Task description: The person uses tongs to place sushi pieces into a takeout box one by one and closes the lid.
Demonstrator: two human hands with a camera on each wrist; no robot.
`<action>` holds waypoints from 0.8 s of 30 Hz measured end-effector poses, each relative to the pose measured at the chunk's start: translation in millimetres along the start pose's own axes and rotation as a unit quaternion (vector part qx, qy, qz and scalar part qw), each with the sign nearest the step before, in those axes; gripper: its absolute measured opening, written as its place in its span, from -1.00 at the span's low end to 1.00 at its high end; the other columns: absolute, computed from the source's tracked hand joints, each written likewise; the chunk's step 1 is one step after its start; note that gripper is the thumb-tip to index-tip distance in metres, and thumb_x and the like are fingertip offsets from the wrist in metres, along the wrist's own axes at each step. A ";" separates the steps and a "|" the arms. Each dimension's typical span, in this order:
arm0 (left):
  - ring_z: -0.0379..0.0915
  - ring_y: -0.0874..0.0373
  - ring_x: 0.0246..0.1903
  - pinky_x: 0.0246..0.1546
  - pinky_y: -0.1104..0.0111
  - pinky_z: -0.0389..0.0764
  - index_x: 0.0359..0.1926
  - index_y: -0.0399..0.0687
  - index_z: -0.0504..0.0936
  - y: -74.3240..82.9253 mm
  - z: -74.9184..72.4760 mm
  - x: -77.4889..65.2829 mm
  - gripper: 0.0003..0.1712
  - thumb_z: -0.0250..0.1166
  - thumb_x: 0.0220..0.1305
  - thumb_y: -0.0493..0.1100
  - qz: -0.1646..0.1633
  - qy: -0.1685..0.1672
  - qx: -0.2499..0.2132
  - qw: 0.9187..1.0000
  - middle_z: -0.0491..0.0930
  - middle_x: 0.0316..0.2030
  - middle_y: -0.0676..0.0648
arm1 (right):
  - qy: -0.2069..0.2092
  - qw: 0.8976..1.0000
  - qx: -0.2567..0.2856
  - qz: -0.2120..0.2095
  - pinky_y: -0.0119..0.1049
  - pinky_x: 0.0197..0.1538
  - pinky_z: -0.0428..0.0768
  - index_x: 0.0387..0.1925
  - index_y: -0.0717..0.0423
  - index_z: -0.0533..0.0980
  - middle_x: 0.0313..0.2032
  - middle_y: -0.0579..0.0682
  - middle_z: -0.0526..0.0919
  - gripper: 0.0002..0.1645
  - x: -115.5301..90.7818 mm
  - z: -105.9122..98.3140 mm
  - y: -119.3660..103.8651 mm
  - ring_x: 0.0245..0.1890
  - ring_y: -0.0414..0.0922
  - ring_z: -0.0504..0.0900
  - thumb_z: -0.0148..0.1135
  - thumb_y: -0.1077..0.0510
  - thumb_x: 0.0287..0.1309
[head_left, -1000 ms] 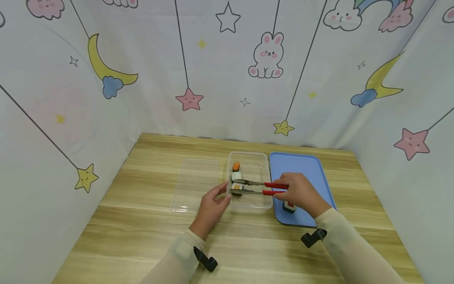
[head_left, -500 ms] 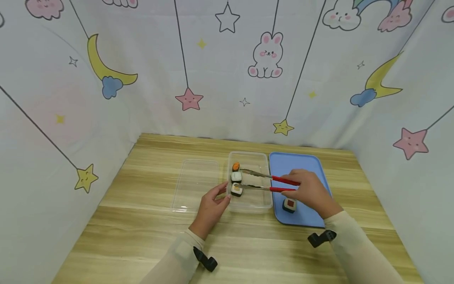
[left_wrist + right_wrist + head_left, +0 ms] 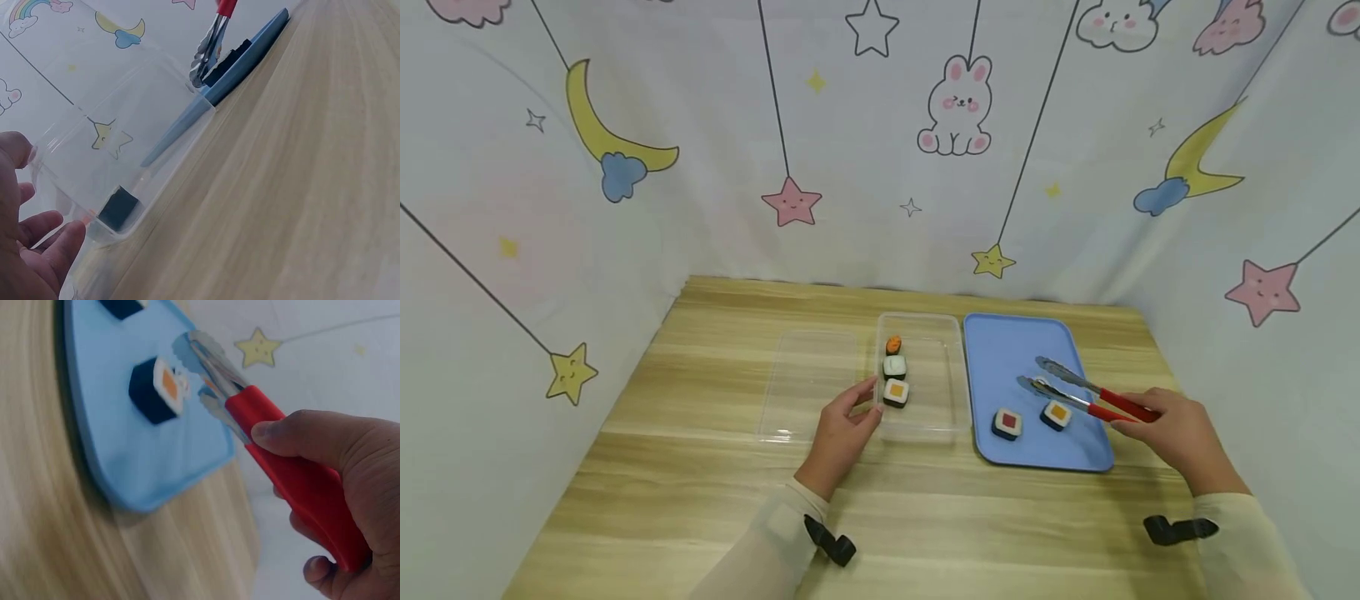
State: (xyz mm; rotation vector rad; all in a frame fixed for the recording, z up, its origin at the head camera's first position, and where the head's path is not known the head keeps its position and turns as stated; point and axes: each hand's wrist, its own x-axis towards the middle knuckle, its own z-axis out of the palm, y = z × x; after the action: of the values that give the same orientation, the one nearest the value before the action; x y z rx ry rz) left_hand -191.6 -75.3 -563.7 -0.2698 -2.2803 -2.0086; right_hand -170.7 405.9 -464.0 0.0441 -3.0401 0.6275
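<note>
My right hand (image 3: pixel 1180 433) grips red-handled metal tongs (image 3: pixel 1086 398), their tips apart over the blue tray (image 3: pixel 1000 367). Under the tips shows a small white-and-orange piece (image 3: pixel 1040 382), partly hidden. Nearer on the tray sit a sushi roll with a yellow-orange centre (image 3: pixel 1056 414) and one with a red centre (image 3: pixel 1007 423). My left hand (image 3: pixel 842 429) rests its thumb and fingers against the left wall of a clear plastic container (image 3: pixel 925 437). Along that wall inside are an orange-topped sushi (image 3: pixel 892 344), a white-topped one (image 3: pixel 894 367) and a yellow-centred roll (image 3: pixel 896 392).
A clear plastic lid (image 3: pixel 808 375) lies flat left of the container, partly behind my left hand. Container and tray stand side by side on the wooden table (image 3: pixel 910 517). A patterned white curtain (image 3: pixel 865 133) closes off the back and sides.
The tongs have let go of the yellow-centred roll in the container. My right hand has drawn them rightward over the tray, uncovering another yellow-centred roll there. My left hand keeps its place.
</note>
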 end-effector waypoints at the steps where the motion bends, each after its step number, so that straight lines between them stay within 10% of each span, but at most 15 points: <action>1: 0.52 -0.09 0.27 0.07 0.27 0.72 0.39 -0.18 0.54 -0.3 -0.1 0.4 -0.45 0.35 0.41 -0.31 0.001 0.000 0.002 1.000 0.53 0.33 -0.15 | -0.003 1.000 0.001 0.004 -0.24 -0.33 0.53 0.12 0.30 0.66 -0.11 0.26 0.70 -0.28 -3.6 -0.8 4.9 -0.23 0.10 0.59 0.60 -0.13 0.08; 24: 0.49 -0.29 0.26 0.12 0.05 0.69 0.37 -0.34 0.51 17.1 1.1 -3.2 -0.46 0.32 0.40 -0.40 -0.005 0.004 0.007 1.000 0.51 0.30 -0.39 | -0.003 0.999 -0.029 -0.022 -0.20 -0.34 0.55 0.00 0.32 0.71 -0.18 0.25 0.74 -0.42 -7.0 -9.4 -1.2 -0.30 0.08 0.62 0.62 -0.01 0.06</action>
State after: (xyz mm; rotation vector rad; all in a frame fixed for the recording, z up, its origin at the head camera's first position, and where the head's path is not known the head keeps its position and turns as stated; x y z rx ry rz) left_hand -185.1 -72.4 -547.8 -0.2513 -2.2941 -1.9943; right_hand -163.3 408.6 -455.2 0.1119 -3.0526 0.5355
